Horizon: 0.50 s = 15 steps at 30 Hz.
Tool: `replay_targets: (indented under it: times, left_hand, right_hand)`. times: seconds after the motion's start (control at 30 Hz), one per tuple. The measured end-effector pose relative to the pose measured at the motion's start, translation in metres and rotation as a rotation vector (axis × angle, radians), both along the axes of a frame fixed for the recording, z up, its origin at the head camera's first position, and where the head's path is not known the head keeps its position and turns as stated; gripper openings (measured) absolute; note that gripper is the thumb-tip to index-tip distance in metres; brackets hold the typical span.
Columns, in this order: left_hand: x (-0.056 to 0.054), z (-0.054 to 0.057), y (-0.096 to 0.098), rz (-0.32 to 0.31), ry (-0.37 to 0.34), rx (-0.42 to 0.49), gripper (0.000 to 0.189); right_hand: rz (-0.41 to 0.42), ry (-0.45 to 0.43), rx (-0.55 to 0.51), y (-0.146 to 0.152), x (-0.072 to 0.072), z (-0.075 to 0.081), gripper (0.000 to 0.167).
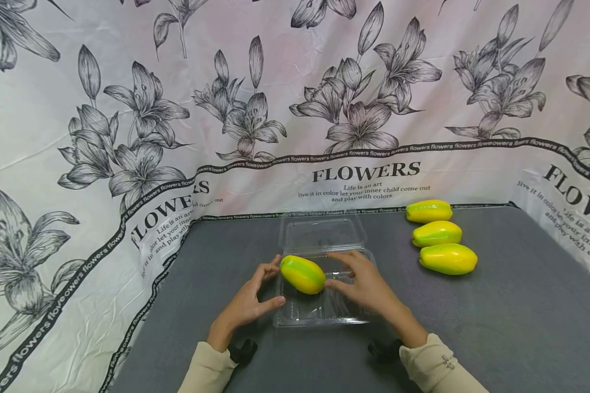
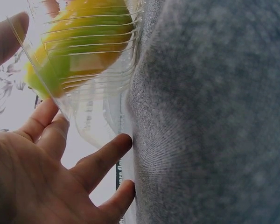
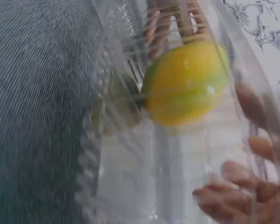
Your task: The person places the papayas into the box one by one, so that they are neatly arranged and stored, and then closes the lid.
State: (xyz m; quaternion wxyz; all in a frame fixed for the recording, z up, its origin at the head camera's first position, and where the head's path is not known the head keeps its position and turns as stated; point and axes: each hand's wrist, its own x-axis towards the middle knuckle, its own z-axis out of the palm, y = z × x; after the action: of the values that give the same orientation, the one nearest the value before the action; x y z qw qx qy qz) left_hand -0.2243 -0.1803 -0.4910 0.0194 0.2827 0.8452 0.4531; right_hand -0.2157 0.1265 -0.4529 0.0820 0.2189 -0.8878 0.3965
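A yellow-green papaya (image 1: 302, 274) lies tilted in the left part of a clear plastic clamshell container (image 1: 319, 316), whose lid (image 1: 324, 233) is folded back. My left hand (image 1: 250, 297) is spread beside the container's left wall; in the left wrist view, the papaya (image 2: 91, 42) shows through ribbed plastic, beyond the fingers (image 2: 100, 163). Over the container's right side reaches my right hand (image 1: 365, 281), its thumb close to the papaya's right end. The right wrist view shows that hand (image 3: 252, 196) through the clear wall, fingers loosely bent, apart from the papaya (image 3: 186, 84).
Three more papayas, a far one (image 1: 429, 211), a middle one (image 1: 437, 233) and a near one (image 1: 448, 259), lie in a column to the right on the grey table (image 1: 511, 316). A flower-printed cloth (image 1: 255, 180) hangs behind the table and along its sides.
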Motion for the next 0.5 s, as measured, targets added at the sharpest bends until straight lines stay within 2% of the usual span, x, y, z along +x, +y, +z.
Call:
replay_targets:
  times: [0.27, 0.5]
  left_hand:
    - [0.001, 0.001, 0.0, 0.005, -0.01, -0.004, 0.057]
    - [0.001, 0.001, 0.0, 0.004, -0.006, -0.004, 0.057]
  right_hand:
    - [-0.038, 0.11, -0.05, 0.018, 0.006, 0.003, 0.058]
    - [-0.044, 0.184, -0.05, 0.029, 0.01, -0.003, 0.052]
